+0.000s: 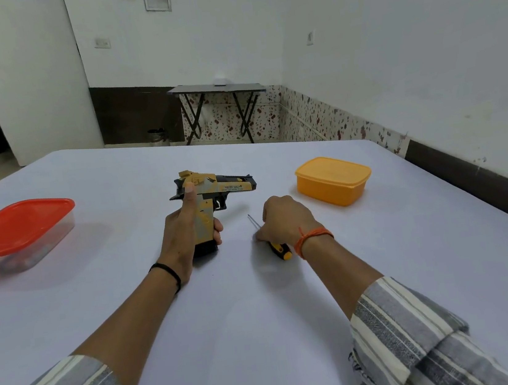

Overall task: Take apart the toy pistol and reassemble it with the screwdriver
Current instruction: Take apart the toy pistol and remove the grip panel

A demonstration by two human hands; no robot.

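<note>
Two lidded tubs, red point(15, 228) and orange point(333, 180), flanking pistol point(214, 194); contents unclear.

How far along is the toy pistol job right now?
Done: nothing visible; the toy pistol looks whole, with no loose parts on the table. In hand: the left hand holds the pistol by its grip, and the right hand closes on the screwdriver lying on the table. Left: disassembly and reassembly.
</note>
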